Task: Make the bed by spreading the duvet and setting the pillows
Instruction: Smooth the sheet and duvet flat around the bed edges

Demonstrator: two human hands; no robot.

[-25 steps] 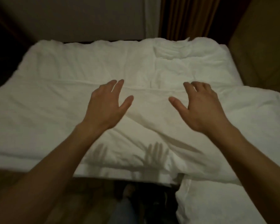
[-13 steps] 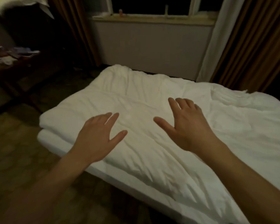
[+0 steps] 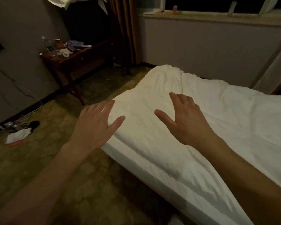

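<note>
A white duvet [image 3: 217, 114] lies spread and slightly wrinkled over the bed, which fills the right half of the view. My left hand [image 3: 96, 125] hovers palm down with straight fingers over the duvet's near left corner, partly over the floor. My right hand [image 3: 185, 120] is held palm down, fingers spread, above the duvet a little further in. Neither hand holds anything. No pillow is in sight.
A dark wooden side table [image 3: 78, 59] with bottles and clutter stands at the left wall. Cables, a white cloth [image 3: 18, 135] and small items lie on the patterned floor at the left. A brown curtain [image 3: 126, 26] and a window sill [image 3: 217, 15] run behind the bed.
My view has swung left from the bed's foot toward its left corner. Both hands stay open and spread and now sit over that corner, the left one past the edge.
</note>
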